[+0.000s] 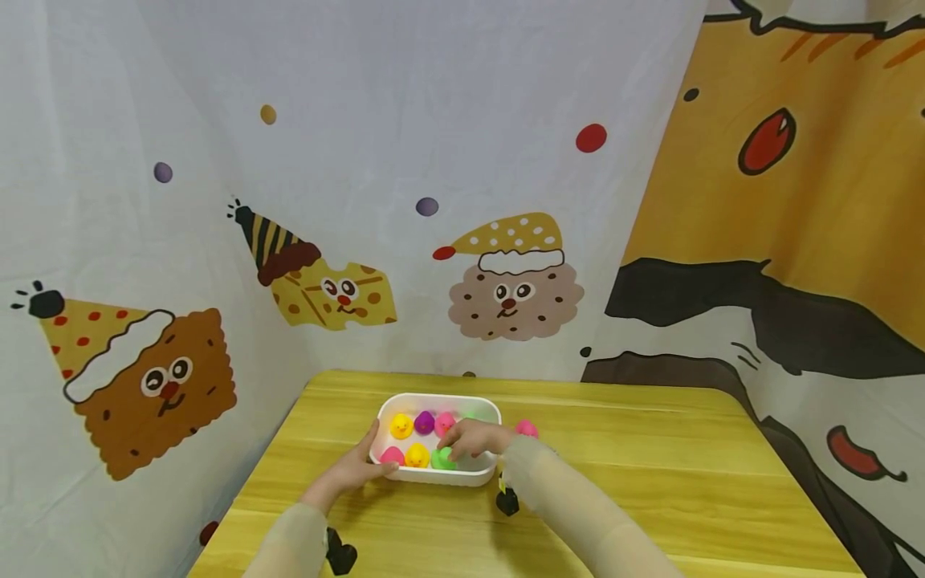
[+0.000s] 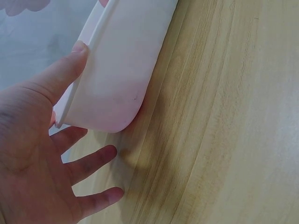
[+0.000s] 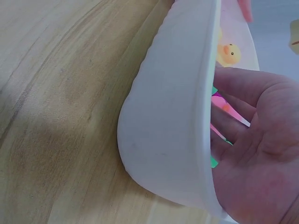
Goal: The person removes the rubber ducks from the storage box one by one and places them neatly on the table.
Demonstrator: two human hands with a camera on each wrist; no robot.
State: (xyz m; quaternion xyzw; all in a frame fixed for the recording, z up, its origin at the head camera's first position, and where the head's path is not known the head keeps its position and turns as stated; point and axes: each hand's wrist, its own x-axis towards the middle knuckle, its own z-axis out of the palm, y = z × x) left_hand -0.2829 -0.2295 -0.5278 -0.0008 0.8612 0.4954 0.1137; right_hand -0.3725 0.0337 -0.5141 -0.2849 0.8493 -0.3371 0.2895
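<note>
A white plastic tub (image 1: 451, 477) holds several small rubber ducks in yellow, purple, pink and green. My left hand (image 1: 352, 470) holds the tub's near left corner; its thumb (image 2: 70, 67) lies along the rim and the other fingers spread around the end. Over the right side, my right hand (image 1: 477, 437) reaches inside, with its fingers at a green duck (image 1: 443, 459) in the near row. The tub wall hides those fingertips in the right wrist view, so whether they pinch the duck is unclear. Beside it sits a yellow duck (image 1: 417, 456).
A pink duck (image 1: 526, 428) lies on the wooden table (image 1: 650, 466), just right of the tub and partly behind the right forearm. Black wrist devices hang below both sleeves. A white printed cloth (image 1: 405, 96) stands behind the table.
</note>
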